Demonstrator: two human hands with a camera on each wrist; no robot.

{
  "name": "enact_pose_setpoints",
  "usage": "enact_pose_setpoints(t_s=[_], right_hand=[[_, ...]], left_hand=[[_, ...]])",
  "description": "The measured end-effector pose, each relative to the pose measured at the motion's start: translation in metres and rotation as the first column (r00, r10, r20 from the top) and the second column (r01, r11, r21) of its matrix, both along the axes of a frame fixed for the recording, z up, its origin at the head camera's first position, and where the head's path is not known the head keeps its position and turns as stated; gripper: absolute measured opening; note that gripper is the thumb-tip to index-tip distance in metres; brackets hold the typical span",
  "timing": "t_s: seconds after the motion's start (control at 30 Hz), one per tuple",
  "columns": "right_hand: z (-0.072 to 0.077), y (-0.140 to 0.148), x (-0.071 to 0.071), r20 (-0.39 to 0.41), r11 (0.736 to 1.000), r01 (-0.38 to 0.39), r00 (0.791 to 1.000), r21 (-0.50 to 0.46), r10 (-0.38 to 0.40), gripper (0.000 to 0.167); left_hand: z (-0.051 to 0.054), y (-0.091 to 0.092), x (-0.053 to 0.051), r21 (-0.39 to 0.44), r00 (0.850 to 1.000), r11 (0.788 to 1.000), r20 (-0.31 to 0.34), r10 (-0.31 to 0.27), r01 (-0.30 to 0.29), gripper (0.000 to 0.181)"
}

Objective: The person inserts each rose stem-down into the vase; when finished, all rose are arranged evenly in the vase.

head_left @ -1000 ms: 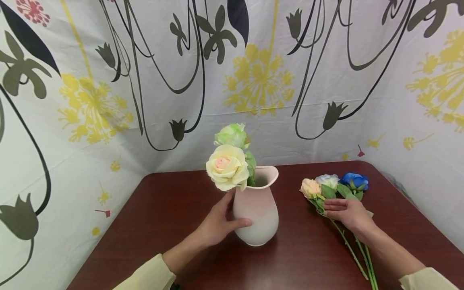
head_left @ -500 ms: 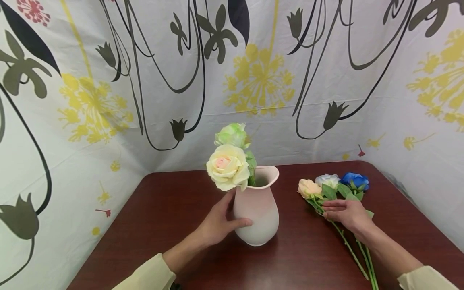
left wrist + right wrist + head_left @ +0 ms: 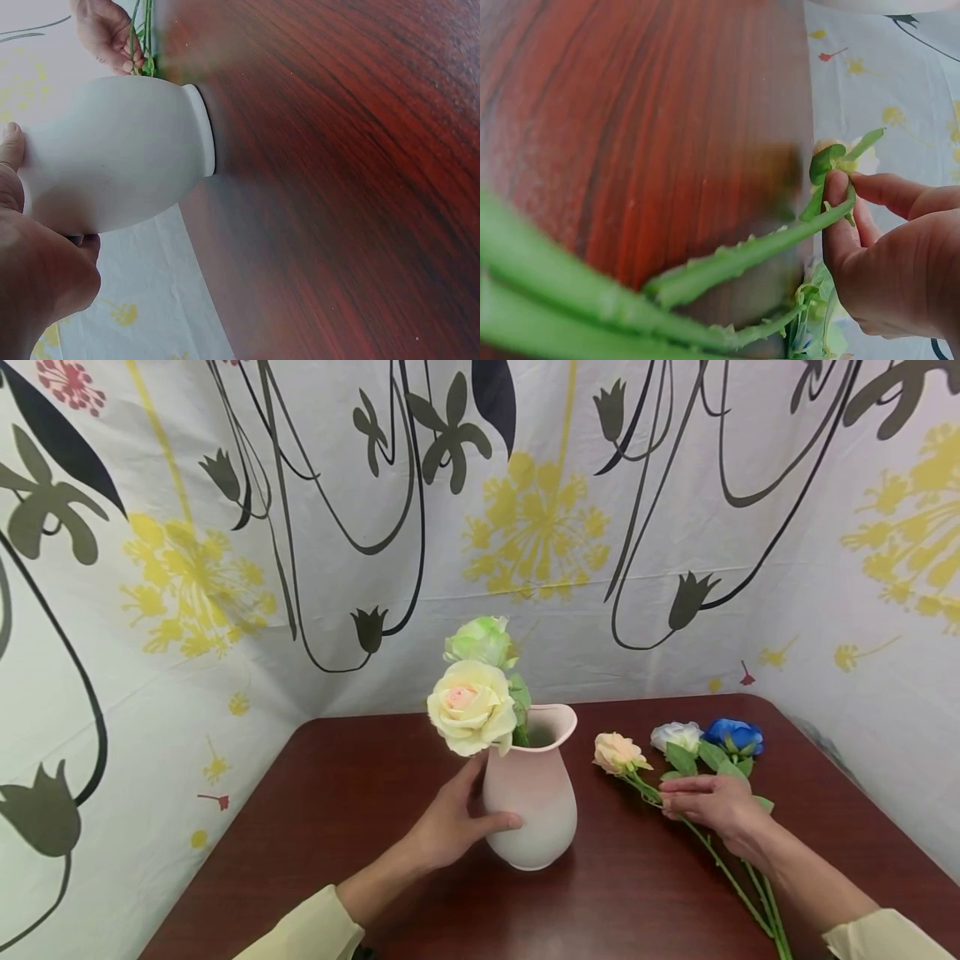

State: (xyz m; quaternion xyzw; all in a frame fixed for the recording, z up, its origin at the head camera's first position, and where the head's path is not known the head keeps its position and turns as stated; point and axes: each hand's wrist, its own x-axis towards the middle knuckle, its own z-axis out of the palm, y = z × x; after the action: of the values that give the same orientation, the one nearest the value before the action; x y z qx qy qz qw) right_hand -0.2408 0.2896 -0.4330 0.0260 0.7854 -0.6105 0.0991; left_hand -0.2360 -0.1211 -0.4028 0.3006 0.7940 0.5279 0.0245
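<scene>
A pale pink and white vase (image 3: 532, 802) stands upright on the table. My left hand (image 3: 446, 827) holds its left side, thumb across the front and fingers behind it. The vase holds a cream rose (image 3: 468, 708) and a light green rose (image 3: 478, 642), both leaning left. To the right, my right hand (image 3: 716, 810) pinches the stem of a peach rose (image 3: 618, 753) between thumb and fingers; the green stem (image 3: 757, 251) shows close up in the right wrist view. A white rose (image 3: 677, 737) and a blue rose (image 3: 733, 735) lie beyond that hand.
The dark red-brown table (image 3: 360, 777) has a rounded back right corner. A white cloth (image 3: 337, 568) printed with yellow, grey and black flowers hangs behind it and along both sides.
The peach rose's head has shifted left, away from the white rose, as my right hand moved slightly left with its stem. My left hand and the vase have stayed in place.
</scene>
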Motion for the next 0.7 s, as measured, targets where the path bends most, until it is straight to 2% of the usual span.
enact_pose_setpoints(t_s=[0.2, 0.33, 0.53, 0.7], right_hand=[[0.003, -0.002, 0.001, 0.018, 0.998, -0.047, 0.999, -0.03, 0.047, 0.035], [0.005, -0.003, 0.002, 0.037, 0.993, -0.058, 0.997, -0.1, 0.062, 0.035], [0.012, -0.003, 0.003, 0.054, 0.971, -0.067, 0.995, -0.23, 0.082, 0.035], [0.02, -0.005, 0.005, 0.056, 0.977, -0.056, 0.996, -0.205, 0.069, 0.035]], left_hand=[[0.0, 0.0, 0.0, -0.007, 1.0, 1.0, -0.005, 0.006, -0.006, 0.091], [0.0, 0.0, 0.001, -0.011, 1.0, 1.0, -0.006, 0.008, -0.008, 0.092], [0.001, 0.0, 0.001, -0.005, 1.0, 1.0, -0.006, 0.006, -0.006, 0.092], [0.001, 0.001, 0.001, 0.007, 1.0, 1.0, 0.005, 0.01, -0.01, 0.092]])
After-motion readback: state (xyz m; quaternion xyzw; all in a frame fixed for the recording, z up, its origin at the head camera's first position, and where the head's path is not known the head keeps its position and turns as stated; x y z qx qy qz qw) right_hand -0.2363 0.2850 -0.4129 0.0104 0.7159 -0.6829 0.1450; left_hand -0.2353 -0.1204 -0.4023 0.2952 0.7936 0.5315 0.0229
